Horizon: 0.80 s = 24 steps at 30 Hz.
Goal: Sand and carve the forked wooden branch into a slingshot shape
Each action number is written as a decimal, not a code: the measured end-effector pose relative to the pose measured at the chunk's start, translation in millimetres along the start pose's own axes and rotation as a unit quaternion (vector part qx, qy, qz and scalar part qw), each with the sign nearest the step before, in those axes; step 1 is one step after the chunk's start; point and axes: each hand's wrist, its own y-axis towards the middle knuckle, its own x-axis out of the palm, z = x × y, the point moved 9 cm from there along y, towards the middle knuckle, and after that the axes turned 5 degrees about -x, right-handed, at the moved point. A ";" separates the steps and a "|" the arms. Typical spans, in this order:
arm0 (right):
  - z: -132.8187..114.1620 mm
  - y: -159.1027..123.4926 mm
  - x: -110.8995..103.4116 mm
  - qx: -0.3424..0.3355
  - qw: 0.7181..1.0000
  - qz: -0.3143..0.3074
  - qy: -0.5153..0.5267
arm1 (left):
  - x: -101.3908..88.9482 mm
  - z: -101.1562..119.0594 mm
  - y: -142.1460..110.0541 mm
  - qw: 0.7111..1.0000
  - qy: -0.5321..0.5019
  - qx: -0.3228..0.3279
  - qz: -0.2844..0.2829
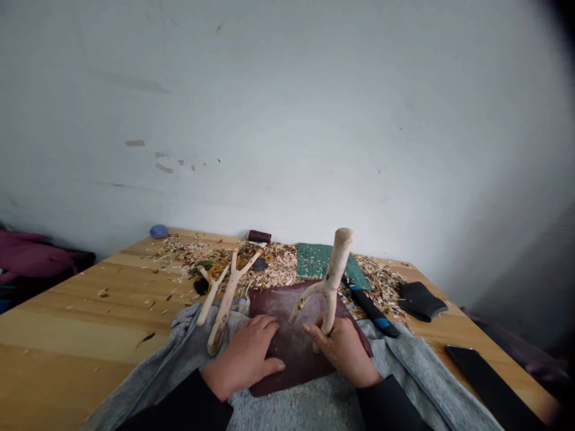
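1. Right hand (344, 353): curled closed around the stem of a peeled forked branch (330, 308), gripping it just below the fork. The branch stands nearly upright, its thick end up and its shorter prong reaching down and left over the mat.
2. Left hand (242, 359): open, fingers together and lying flat on the mat's left edge, holding nothing.
3. Mat (296, 353): dark maroon leather sheet (scuffed pale in the middle), lying between the hands on a grey cloth (157, 353).
4. Two more peeled forks: a long one (224, 302) and a small one (210, 293), side by side just left of the left hand, their lower ends on the cloth.
5. Knife (372, 311): black handle with a blue band, lying just right of the mat.
6. Sheath (420, 300): black, further right on the table.
7. Green mat (317, 260): beyond the leather, partly under wood shavings (278, 269).
8. Spool (259, 236): dark maroon, at the far edge among the shavings.
9. Blue disc (159, 231): far left corner of the table (90, 317) (pale plank top).
10. Black slab (489, 389): long and flat, at the right edge (kind uncertain).
11. Maroon fabric (36, 257): heaped beyond the table's left side.
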 end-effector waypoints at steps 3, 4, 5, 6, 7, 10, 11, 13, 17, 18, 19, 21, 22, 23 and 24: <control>-0.4 -0.7 1.4 0.010 0.999 0.006 -0.050 | 1.5 -0.7 0.1 1.000 0.004 0.001 0.000; -0.6 -0.7 1.9 0.008 0.998 0.010 -0.055 | 1.5 -0.6 0.1 1.000 0.005 0.001 0.000; 0.2 -0.5 2.0 0.007 0.998 0.014 -0.053 | 1.3 -0.4 0.1 1.000 0.006 0.002 -0.001; 2.2 -0.1 1.3 0.009 0.999 0.022 -0.046 | 1.0 0.0 0.1 1.000 0.006 0.002 -0.001; 5.6 0.6 0.1 0.013 0.999 0.032 -0.036 | 0.5 0.3 0.1 1.000 0.008 0.002 -0.002; 21.4 3.3 -4.2 0.037 0.997 0.061 -0.005 | -0.5 0.8 -0.1 1.000 0.009 0.001 -0.004; 26.4 4.2 -4.7 0.043 0.997 0.067 0.006 | -0.7 0.8 -0.2 1.000 0.009 0.000 -0.004; 32.9 4.9 -3.3 0.047 0.995 0.074 0.036 | -0.9 0.5 -0.4 1.000 0.007 -0.001 -0.001; 23.7 0.9 4.8 0.019 0.994 0.073 0.080 | -0.4 0.4 -0.5 1.000 0.003 0.000 0.003; 16.4 -0.8 6.7 0.002 0.995 0.068 0.071 | -0.4 0.7 -0.5 1.000 0.003 0.000 0.004; 7.8 -2.5 8.8 -0.016 0.997 0.058 0.053 | -0.5 1.1 -0.4 1.000 0.003 -0.001 0.004; -9.7 -6.0 13.1 -0.051 0.998 0.028 0.003 | -0.8 2.0 -0.2 1.000 0.001 -0.004 0.003; -17.5 -7.6 15.2 -0.066 0.997 0.011 -0.025 | -0.9 2.5 -0.1 1.000 0.000 -0.006 0.001; -24.1 -9.0 17.0 -0.077 0.996 -0.003 -0.053 | -1.0 3.0 -0.1 1.000 -0.001 -0.008 -0.001; -29.5 -10.3 18.4 -0.087 0.993 -0.013 -0.081 | -1.1 3.5 -0.1 1.000 0.000 -0.009 -0.003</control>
